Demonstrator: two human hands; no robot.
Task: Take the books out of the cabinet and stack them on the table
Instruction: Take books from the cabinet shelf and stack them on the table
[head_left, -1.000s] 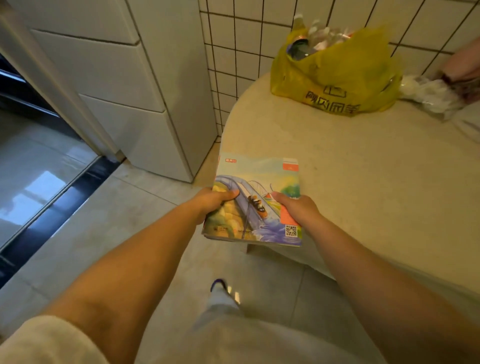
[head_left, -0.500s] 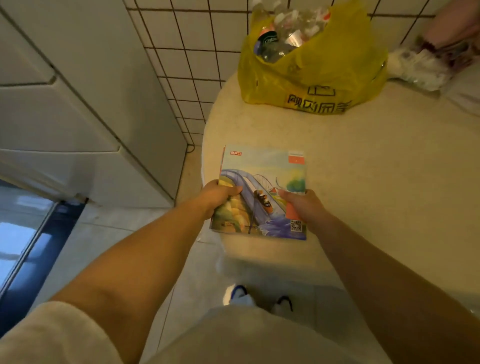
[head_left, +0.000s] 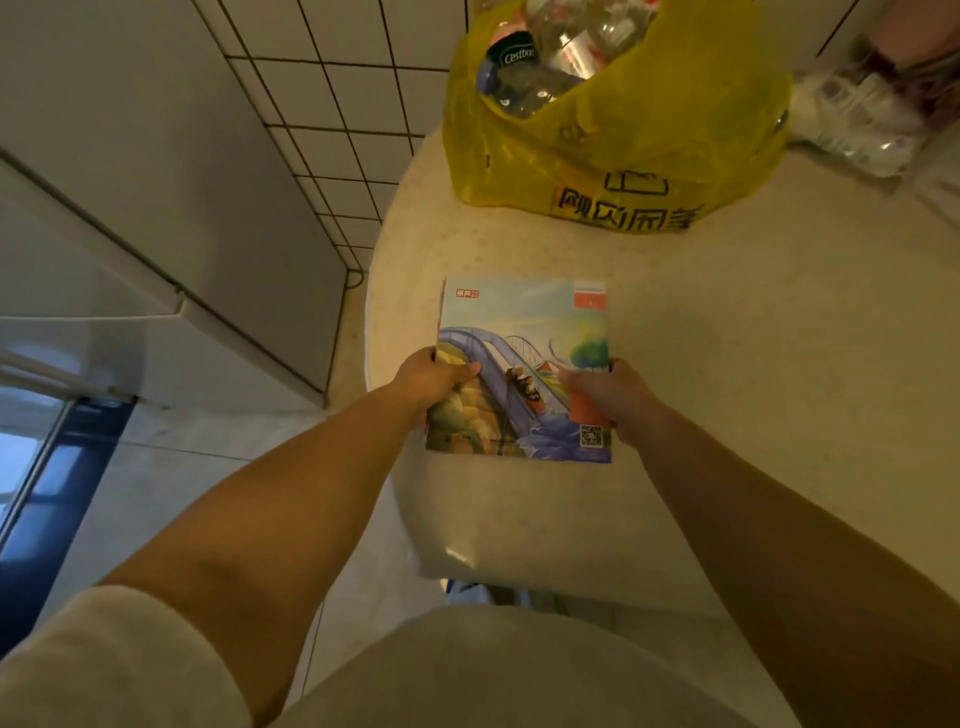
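Since the frame 1 s ago, the books (head_left: 522, 364) have travelled from over the floor at the table's rim to well over the table (head_left: 753, 374), and the yellow bag (head_left: 623, 150) now sits closer in view at 12 o'clock. Left hand (head_left: 431, 376) grips the stack's left edge w/ thumb curled over the cover; right hand (head_left: 608, 392) grips the right edge likewise, thumb on top, fingers hidden beneath. Top cover shows a bridge illustration; a red edge peeking at the stack's 9 o'clock side suggests more than one book, though the count cannot be told. Whether the stack already rests on the tabletop or hangs just above it cannot be told. White cabinet (head_left: 156, 218) stands at 9–10 o'clock, apart from the table; a clear wrapped bundle (head_left: 862, 114) lies at 1–2 o'clock beside the bag. Step in hand, by judgement: setting the stack down. To do it well: lower flat, keep both edges level so lower books don't slide out, place clear of the rim at 8 o'clock and short of the bag, square the edges, then draw fingers out sideways.
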